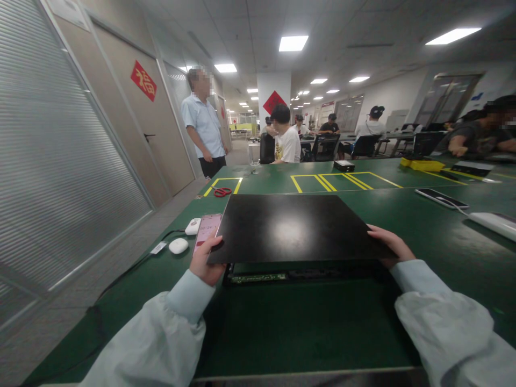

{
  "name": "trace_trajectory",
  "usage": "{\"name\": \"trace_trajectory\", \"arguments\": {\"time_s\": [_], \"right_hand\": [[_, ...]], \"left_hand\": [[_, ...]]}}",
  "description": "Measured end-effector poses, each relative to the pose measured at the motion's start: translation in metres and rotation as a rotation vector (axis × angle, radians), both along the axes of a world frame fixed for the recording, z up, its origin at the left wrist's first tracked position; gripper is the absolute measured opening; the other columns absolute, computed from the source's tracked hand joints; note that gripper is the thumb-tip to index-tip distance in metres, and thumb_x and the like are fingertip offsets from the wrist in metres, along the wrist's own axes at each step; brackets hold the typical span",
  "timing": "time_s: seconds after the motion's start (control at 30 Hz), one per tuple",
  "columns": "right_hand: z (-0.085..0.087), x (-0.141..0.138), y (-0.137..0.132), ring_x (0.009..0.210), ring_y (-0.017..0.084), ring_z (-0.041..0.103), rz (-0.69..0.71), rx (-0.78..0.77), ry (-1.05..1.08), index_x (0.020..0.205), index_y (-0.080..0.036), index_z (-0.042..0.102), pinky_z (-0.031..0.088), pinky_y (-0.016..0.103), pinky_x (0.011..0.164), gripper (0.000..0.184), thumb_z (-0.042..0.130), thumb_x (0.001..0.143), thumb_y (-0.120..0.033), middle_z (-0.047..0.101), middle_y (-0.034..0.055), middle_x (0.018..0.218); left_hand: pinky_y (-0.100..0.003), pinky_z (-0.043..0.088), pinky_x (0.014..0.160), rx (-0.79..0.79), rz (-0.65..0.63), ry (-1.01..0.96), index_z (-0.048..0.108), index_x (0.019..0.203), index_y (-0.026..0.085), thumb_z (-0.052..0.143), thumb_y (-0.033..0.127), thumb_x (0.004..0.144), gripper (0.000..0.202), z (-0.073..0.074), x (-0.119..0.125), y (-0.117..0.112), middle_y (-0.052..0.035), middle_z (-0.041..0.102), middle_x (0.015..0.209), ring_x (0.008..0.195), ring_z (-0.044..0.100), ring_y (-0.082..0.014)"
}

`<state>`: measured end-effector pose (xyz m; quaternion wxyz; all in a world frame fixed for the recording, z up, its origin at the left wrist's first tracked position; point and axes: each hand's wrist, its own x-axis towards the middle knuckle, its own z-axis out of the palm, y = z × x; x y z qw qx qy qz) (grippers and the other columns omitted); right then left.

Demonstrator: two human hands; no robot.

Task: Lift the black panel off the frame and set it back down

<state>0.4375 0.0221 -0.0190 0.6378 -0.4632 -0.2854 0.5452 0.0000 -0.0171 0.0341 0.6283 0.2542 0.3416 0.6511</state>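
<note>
A flat black rectangular panel (258,226) with a light glare on it is held up in front of me. My left hand (208,262) grips its near left corner, thumb on top. My right hand (389,246) closes on its right edge, with most of the fingers hidden beneath. Under the panel lies a black frame or housing with a green circuit board (258,278) showing along its near side; the rest of it is covered. Just beyond my left hand lies a phone (208,228) with a lit pink screen.
The green table (314,328) carries yellow tape outlines toward the back. Red scissors (222,192), a white rounded case (178,246) and a cable with a white plug (192,226) are on the left. Another phone (441,198) lies right. A person (205,126) stands behind the table; several others sit.
</note>
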Motion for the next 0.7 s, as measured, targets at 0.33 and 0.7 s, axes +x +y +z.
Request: {"name": "trace_trajectory", "arguments": {"time_s": [0.33, 0.7], "right_hand": [[0.000, 0.007, 0.003, 0.080, 0.023, 0.074, -0.014, -0.116, -0.287, 0.091, -0.021, 0.077, 0.061, 0.029, 0.066, 0.033, 0.079, 0.059, -0.012, 0.078, 0.0059, 0.086], [0.004, 0.007, -0.001, 0.062, 0.015, 0.066, -0.139, -0.060, -0.299, 0.106, -0.019, 0.068, 0.048, 0.021, 0.048, 0.047, 0.068, 0.060, -0.013, 0.076, 0.0092, 0.081]], "left_hand": [[-0.032, 0.061, 0.075, 0.028, 0.017, 0.003, 0.064, 0.125, 0.015, 0.056, 0.006, 0.073, 0.054, -0.003, 0.000, 0.002, -0.0045, 0.077, 0.085, 0.080, 0.074, -0.0224], [-0.036, 0.059, 0.081, 0.014, 0.052, 0.089, 0.064, 0.108, 0.017, 0.063, 0.008, 0.069, 0.040, -0.011, -0.002, 0.006, -0.0035, 0.076, 0.088, 0.090, 0.073, -0.0243]]}}
